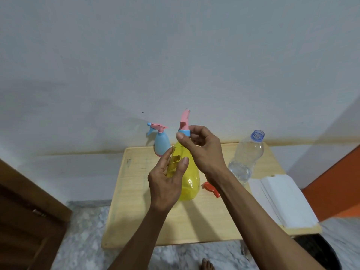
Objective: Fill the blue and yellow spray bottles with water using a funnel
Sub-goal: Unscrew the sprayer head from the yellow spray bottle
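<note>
**Head view: both hands on the yellow bottle**

Head camera looks down on a small pale wooden table (136, 221) set against a white wall; the translucent yellow plastic spray bottle (190, 184) stands near the middle of it, tilted slightly; the left hand (165, 184) cups the bottle's left side, fingers curled loosely round the body and thumb laid across the front; the right hand (200, 147) is closed round the neck, thumb and fingertips pinching the blue collar below the pink trigger head (184, 121), which points upward.

Behind and to the left, near the table's far edge, stands the smaller light blue spray bottle with a pink trigger top (161, 142), upright and untouched; to the right stands a clear plastic water bottle (246, 158), uncapped, water in its lower part; an orange plastic funnel (209, 188) lies on the table just right of the yellow bottle, partly hidden by the right forearm; a stack of white paper tissues (280, 199) rests at the table's right edge.
</note>
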